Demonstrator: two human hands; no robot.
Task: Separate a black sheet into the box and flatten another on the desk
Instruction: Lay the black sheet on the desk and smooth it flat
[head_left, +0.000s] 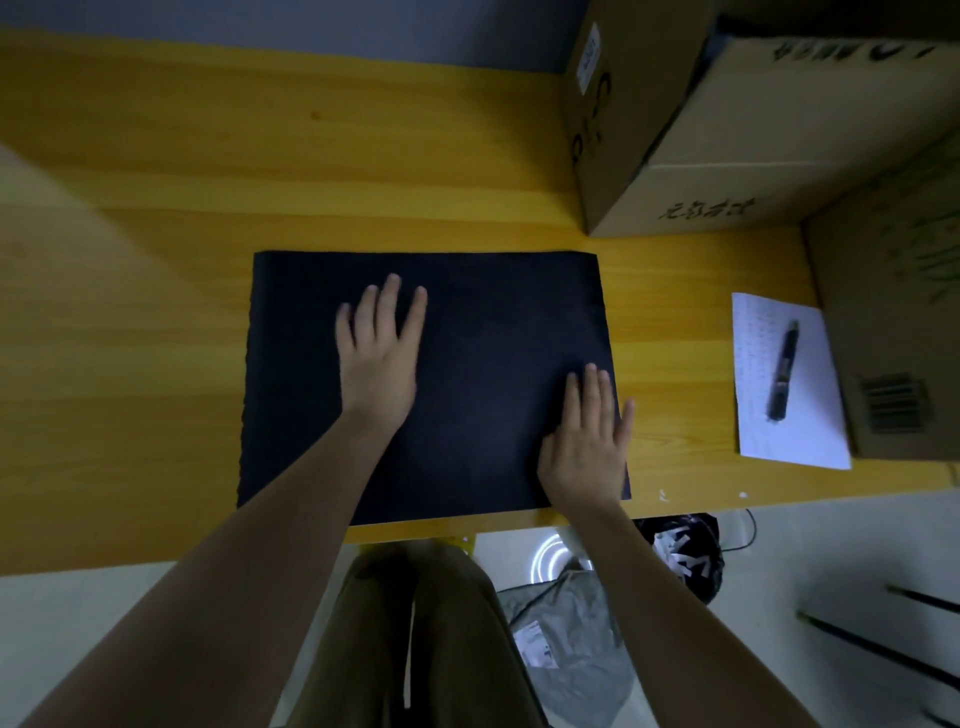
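Both palms are down on the black sheet (467, 364), which lies flat in the middle of the yellow desk (156, 182), long axis running nine o'clock to three o'clock, its near edge almost at the desk's front lip. The left hand (379, 353) is spread wide, fingers fanned toward twelve, pressing just left of the sheet's centre and gripping nothing. The right hand (587, 447) sits at the sheet's four o'clock corner, fingers straight and together, the little finger hanging off the right edge onto bare wood, also holding nothing.

Here's what matters for the next move: the cardboard box (701, 135) stands at one o'clock from the sheet, well clear of its far right corner, so the right hand is the nearer one for any lift that way. Its edge position looks suited to peeling up a layer, if there is one.

That's the hard part. In this dim light the black surface reads as a single slab, and I can't tell whether one sheet or a stack lies there. The box's opening is out of view too. Off at three o'clock, a pen (783, 371) rests on white paper (810, 436).
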